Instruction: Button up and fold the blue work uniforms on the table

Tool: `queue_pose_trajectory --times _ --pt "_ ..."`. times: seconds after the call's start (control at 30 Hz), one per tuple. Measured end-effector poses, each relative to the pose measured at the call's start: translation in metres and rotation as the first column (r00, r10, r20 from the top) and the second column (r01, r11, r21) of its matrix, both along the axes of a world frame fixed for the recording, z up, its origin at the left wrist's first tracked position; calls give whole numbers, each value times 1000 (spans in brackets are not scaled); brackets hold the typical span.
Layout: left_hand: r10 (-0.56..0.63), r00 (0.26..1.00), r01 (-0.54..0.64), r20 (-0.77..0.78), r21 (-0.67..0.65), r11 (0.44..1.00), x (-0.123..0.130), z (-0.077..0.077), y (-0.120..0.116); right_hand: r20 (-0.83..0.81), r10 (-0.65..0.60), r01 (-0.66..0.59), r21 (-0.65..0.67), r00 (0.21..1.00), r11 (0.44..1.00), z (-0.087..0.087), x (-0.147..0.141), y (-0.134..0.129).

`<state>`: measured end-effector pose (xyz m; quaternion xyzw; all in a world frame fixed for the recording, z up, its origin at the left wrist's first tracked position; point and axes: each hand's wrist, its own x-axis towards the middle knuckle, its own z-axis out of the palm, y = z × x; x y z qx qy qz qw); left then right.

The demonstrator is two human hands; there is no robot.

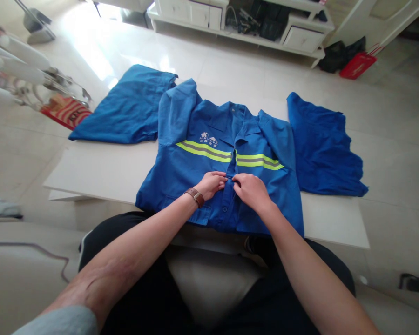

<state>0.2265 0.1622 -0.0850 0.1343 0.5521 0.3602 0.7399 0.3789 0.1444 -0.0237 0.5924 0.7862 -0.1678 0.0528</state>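
Observation:
A blue work jacket [199, 172] with a yellow-and-grey reflective stripe and a white chest logo lies front up, its collar pointing away from me. My left hand [212, 184], below a brown wristwatch, pinches the front placket just under the stripe. Opposite it, my right hand [252, 190] pinches the other side of the same spot, fingertips almost touching the left ones. A button between them is hidden by the fingers. Lower on the placket a button [225, 209] shows. The jacket's upper front is open at the collar.
The jacket rests on a low white table [91, 172]. Folded blue cloth [125, 107] lies to its left, more blue cloth [324, 149] to its right. Beyond stand a white cabinet [192, 14] and a red bag [358, 65]. A rack is at far left.

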Motion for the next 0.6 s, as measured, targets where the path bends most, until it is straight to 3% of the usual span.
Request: queue_pose_trajectory --times 0.4,0.6 --pt "-28 999 27 18 43 999 1 4 1 2 26 -26 4 1000 1000 0 -2 -5" --pt "-28 1000 28 8 50 998 1 7 1 -19 -92 93 20 996 996 5 -3 -3"
